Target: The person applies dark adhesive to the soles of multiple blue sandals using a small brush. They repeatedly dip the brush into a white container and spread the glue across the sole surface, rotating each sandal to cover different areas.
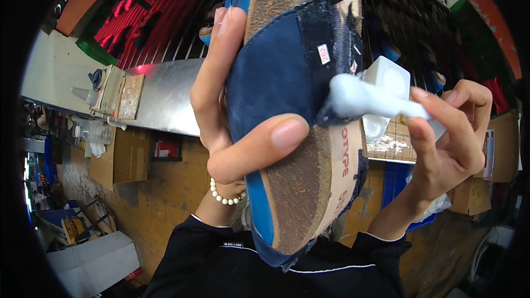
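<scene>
My left hand (232, 127) grips a blue shoe upper (276, 77) turned sole side up, thumb pressed on the dark blue fabric over the brown insole board. A bead bracelet sits on that wrist. My right hand (450, 138) pinches a white glue brush (364, 99) whose dark bristle tip touches the folded fabric edge at the middle of the shoe. Glue coats the brush handle.
A white glue pot (386, 80) stands behind the brush on a mesh tray (395, 146). A metal conveyor ledge (165, 96) runs at the left, with a red-lit rack behind it. Cardboard boxes (127, 157) and a blue crate (395, 182) sit below.
</scene>
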Demonstrator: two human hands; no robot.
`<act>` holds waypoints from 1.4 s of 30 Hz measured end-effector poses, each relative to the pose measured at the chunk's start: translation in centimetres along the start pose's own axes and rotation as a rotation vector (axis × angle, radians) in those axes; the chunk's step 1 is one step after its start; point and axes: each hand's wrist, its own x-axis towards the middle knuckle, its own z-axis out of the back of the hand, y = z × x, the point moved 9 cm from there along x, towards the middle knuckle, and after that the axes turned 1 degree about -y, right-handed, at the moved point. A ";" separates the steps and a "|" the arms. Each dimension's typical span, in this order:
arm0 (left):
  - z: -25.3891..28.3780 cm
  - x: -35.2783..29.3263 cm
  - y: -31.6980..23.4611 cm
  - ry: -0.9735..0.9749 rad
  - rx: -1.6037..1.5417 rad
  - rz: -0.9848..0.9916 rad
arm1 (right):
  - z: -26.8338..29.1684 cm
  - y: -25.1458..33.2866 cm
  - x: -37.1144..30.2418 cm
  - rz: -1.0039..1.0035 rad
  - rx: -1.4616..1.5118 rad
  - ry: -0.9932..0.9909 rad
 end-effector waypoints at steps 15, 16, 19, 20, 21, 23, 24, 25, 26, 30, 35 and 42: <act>-0.6 0.3 0.1 -0.007 0.217 -0.292 | -1.6 -2.5 -3.4 -0.101 0.350 -0.018; -0.7 0.1 0.1 -0.011 0.227 -0.305 | -1.6 -2.6 -3.6 -0.112 0.363 -0.032; -0.9 -0.1 0.2 -0.020 0.252 -0.339 | -1.5 -2.7 -4.2 -0.124 0.387 -0.063; -0.9 -0.2 0.1 -0.022 0.260 -0.350 | -1.4 -2.6 -4.4 -0.124 0.390 -0.066; -0.8 -0.3 0.1 -0.027 0.271 -0.359 | -1.4 -2.3 -4.3 -0.118 0.389 -0.061; -0.7 -0.4 0.0 -0.034 0.291 -0.380 | -1.4 -1.9 -4.2 -0.096 0.408 -0.042; -0.7 -0.4 0.0 -0.038 0.298 -0.390 | -1.4 -1.6 -4.1 -0.079 0.424 -0.029; -0.6 -0.4 -0.1 -0.041 0.308 -0.401 | -1.3 -1.3 -3.8 -0.063 0.440 -0.015; -0.6 -0.4 -0.1 -0.045 0.318 -0.411 | -1.4 -1.0 -3.2 -0.053 0.444 0.010; -0.6 -0.5 0.0 -0.060 0.362 -0.473 | -1.9 -4.0 -4.2 -0.298 0.256 -0.097; 0.4 -0.3 0.3 -0.079 0.499 -0.608 | -1.6 -2.2 -5.6 -0.289 0.337 -0.005; 0.7 -0.2 0.2 -0.108 0.441 -0.536 | -1.3 -0.3 -3.7 -0.188 0.148 -0.006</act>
